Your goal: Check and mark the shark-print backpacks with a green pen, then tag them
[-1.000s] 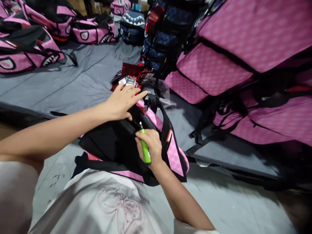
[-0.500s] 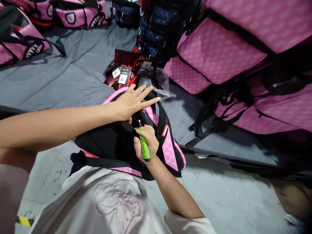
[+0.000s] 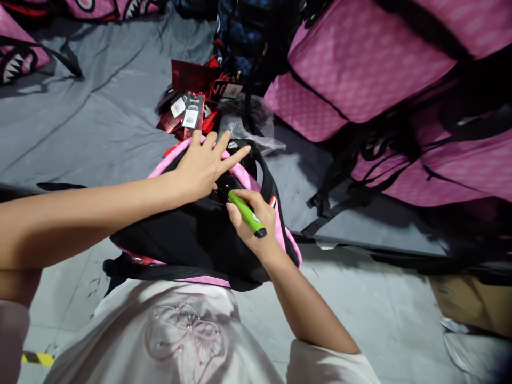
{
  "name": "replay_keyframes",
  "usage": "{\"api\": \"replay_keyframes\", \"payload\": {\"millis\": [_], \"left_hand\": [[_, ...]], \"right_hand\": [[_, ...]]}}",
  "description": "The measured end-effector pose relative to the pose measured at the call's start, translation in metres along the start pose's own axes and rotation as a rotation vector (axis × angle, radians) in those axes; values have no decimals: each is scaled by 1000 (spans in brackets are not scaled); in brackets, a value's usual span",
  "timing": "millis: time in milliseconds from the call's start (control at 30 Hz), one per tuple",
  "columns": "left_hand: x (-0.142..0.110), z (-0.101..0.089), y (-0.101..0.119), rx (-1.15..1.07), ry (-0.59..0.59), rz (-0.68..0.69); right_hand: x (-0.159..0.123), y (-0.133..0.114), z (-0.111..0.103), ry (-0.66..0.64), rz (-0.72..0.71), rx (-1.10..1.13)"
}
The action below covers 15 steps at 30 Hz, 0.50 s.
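Note:
A black and pink backpack (image 3: 180, 240) lies at the table's front edge, against my body. Across its upper part rests my left hand (image 3: 204, 165), palm down, with the fingers spread over the pink trim. My right hand (image 3: 256, 218) is closed around a green marker pen (image 3: 247, 213) with a black end. The pen's tip points up and left at a dark part of the backpack, close to my left thumb. Whether the tip touches the fabric I cannot tell.
Beyond the backpack lie a heap of red and black hang tags (image 3: 192, 109) and a clear plastic bag (image 3: 256, 125). Pink checked bags (image 3: 372, 69) are stacked at the right. A dark blue bag (image 3: 248, 42) stands behind. Grey cloth (image 3: 100, 112) covers the table. A cardboard box (image 3: 472, 304) is on the floor.
The pen has tilted from nearly upright to slanting, its tip now further up into the backpack's dark part. My left hand stays spread on the backpack. The view has tipped downward.

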<state>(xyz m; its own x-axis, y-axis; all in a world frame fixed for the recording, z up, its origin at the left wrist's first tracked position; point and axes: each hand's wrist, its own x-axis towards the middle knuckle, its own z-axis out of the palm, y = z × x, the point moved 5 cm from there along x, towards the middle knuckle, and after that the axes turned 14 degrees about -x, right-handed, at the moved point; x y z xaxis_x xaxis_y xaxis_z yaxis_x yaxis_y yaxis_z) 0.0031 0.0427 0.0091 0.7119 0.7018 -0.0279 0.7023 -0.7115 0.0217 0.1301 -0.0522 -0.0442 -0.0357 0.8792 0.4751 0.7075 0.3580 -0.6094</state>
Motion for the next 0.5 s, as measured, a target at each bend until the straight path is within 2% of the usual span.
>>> {"api": "replay_keyframes", "payload": {"millis": [100, 167, 300, 400, 500], "left_hand": [[1, 1, 1, -44, 17, -12], [0, 2, 0, -80, 42, -2], [-2, 3, -3, -136, 103, 58], [-2, 2, -3, -160, 89, 51], [-2, -3, -1, -89, 0, 8]], "right_hand": [[16, -11, -8, -227, -110, 24], [26, -14, -13, -331, -89, 55], [37, -11, -20, -441, 8, 7], [41, -10, -19, -549, -55, -53], [44, -7, -17, -560, -118, -76]]}}
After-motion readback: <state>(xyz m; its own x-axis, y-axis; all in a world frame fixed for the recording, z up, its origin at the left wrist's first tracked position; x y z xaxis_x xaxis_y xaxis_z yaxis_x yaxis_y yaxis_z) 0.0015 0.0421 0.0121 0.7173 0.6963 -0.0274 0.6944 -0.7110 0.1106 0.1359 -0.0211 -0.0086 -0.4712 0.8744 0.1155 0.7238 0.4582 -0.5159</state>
